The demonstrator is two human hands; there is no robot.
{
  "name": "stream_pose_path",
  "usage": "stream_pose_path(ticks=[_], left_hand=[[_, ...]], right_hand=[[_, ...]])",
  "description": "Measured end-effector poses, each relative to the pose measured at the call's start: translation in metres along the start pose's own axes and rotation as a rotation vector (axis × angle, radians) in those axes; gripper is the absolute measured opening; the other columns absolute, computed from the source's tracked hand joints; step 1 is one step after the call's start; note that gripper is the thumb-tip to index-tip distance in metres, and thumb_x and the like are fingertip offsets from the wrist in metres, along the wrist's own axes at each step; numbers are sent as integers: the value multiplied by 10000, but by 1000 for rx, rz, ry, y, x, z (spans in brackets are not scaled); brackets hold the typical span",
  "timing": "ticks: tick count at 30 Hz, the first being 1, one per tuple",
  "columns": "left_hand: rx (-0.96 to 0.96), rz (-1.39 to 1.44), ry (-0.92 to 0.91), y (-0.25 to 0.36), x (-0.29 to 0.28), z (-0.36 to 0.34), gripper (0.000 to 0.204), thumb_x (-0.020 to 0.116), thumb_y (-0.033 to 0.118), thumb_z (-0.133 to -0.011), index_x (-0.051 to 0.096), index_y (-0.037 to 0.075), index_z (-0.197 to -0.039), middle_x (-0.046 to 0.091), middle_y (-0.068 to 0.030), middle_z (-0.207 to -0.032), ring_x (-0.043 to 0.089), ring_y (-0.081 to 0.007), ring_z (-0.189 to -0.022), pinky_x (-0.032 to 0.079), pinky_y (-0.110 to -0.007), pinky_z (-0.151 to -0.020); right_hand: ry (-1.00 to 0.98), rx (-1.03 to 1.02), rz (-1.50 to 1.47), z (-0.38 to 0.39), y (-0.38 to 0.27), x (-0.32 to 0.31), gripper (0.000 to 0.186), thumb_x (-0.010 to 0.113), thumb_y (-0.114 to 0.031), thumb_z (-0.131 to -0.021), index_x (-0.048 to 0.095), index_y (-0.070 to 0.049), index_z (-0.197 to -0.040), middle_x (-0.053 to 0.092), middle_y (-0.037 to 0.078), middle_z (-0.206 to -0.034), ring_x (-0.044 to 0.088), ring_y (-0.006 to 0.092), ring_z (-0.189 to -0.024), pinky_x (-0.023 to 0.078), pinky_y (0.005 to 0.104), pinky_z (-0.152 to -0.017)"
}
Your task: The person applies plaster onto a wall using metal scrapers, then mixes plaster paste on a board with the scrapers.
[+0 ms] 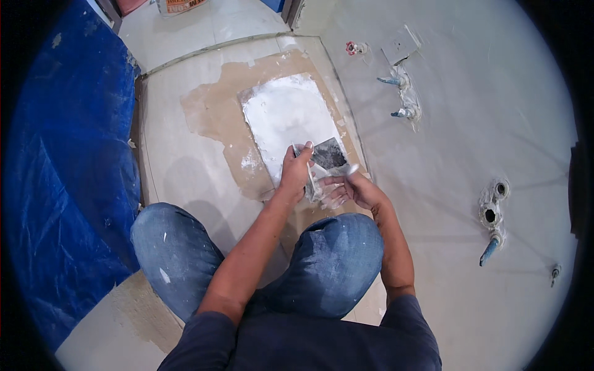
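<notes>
My left hand (pixel 296 171) is closed, thumb on top, around a thin flat piece (pixel 311 184) with a pale edge and white smears; its exact kind cannot be made out. Right beside it my right hand (pixel 362 188) has its fingers stretched toward that piece, whitened and slightly blurred, the thumb raised. A dark grey square plate (pixel 330 153) with pale stains shows just beyond both hands. Under and past it lies a rectangular board (pixel 288 111) coated with white powder or paste, its edges ragged.
Brown cardboard (pixel 210 102) lies under the board on pale floor tiles (pixel 176 161). A blue tarp (pixel 74 161) hangs at the left. From the grey wall at the right stick out blue-capped pipe stubs (pixel 402 113) and a red valve handle (pixel 352 48). At the top stands a printed bag (pixel 179 6).
</notes>
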State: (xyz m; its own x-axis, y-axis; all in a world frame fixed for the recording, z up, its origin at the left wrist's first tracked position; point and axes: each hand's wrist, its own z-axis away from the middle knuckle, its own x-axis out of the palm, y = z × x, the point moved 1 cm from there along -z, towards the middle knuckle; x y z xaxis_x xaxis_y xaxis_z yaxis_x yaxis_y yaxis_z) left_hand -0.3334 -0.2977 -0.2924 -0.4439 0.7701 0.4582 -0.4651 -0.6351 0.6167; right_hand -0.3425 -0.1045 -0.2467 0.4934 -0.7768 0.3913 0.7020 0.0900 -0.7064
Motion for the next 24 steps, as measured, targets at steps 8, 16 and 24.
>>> stream_pose_path(ticks=[8,16,24], left_hand=[[24,-133,4,7,-23,-16,457,641,481,-957,587,78,-1166,604,-68,-1101,541,-202,-957,477,-378,-832],[-170,448,-110,-8,-19,-15,415,633,413,-922,637,34,-1091,666,-111,-988,660,-268,-878,540,-456,-819],[203,62,197,-42,-26,-26,313,784,119,-871,648,-31,-1110,715,-105,-995,666,-201,-889,535,-339,-821]], right_hand=[[679,-253,598,-12,-4,29,482,621,-422,-1021,679,12,-1222,726,126,-1136,686,196,-1007,539,341,-860],[686,-524,-289,-44,40,18,302,605,-104,-1036,567,-39,-1329,678,83,-1234,666,216,-1119,527,385,-996],[514,-613,-559,-51,33,27,239,586,-163,-1066,595,-55,-1279,683,122,-1207,676,251,-1122,546,435,-1008]])
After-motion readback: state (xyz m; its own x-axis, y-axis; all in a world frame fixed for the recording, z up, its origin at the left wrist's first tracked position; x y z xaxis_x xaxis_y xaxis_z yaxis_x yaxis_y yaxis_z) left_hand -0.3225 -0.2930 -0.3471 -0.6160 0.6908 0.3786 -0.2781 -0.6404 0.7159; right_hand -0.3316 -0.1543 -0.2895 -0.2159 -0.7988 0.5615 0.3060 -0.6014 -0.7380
